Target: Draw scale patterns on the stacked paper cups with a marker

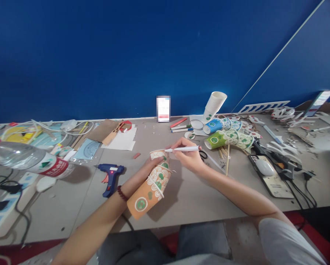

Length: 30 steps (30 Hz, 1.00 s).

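Observation:
My left hand [150,168] is wrapped round the upper end of a curved chain of orange paper cups [148,197], printed with green and white patterns. The chain slants over the table, its plain orange cup bottom toward me. A white marker pen [187,148] is pinched in my right hand [190,157], its tip pointing left at the rim of the topmost cup. Whether the tip touches the rim, I cannot tell. Part of that cup is covered by my left fingers.
A blue hot glue gun [111,176] lies left of the cups, beyond it a water bottle [35,158] and power strip [14,206]. Blue [211,126] and green cup chains [216,140], stacked white cups [216,105] and a phone [272,180] are to the right.

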Available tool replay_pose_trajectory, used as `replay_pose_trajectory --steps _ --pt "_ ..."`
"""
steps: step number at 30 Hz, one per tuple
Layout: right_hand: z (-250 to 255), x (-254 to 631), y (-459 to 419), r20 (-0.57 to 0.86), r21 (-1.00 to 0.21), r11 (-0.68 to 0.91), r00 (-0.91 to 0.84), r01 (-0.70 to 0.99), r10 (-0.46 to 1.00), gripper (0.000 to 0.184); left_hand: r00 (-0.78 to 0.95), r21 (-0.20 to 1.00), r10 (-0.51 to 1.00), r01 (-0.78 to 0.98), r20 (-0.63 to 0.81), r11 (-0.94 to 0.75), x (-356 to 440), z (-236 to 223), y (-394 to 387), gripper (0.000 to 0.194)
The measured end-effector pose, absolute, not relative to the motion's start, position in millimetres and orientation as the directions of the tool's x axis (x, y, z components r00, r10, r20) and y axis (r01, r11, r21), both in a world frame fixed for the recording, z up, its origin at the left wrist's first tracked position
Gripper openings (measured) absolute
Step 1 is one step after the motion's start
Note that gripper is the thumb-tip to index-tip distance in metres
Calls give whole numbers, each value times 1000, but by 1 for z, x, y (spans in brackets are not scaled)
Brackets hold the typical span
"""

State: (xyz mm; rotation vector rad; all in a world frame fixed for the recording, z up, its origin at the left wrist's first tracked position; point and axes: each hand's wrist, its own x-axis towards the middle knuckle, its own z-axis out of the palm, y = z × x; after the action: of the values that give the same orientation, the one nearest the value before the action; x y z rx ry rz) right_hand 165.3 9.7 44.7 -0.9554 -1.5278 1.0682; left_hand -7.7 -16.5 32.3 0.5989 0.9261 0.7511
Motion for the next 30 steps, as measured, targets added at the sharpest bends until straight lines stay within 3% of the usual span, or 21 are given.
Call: replay_pose_trajectory --steps 8,14,20,26,30 --pt "45 166 9 282 -955 295 -212 29 936 4 412 749 804 -335 -428 571 -7 38 -19 39" --pt "43 166 10 272 -954 288 -165 81 948 3 392 719 761 -283 -518 635 -9 37 -19 36" --pt "47 166 9 267 -960 279 -206 26 941 5 416 760 806 -323 -421 564 -6 38 -18 42" --pt "46 164 9 241 -964 254 -150 79 959 4 378 744 787 -291 -488 602 -7 36 -16 35" --pt "46 166 10 257 -963 268 -191 35 947 5 421 773 817 -329 -394 543 -5 36 -15 39"
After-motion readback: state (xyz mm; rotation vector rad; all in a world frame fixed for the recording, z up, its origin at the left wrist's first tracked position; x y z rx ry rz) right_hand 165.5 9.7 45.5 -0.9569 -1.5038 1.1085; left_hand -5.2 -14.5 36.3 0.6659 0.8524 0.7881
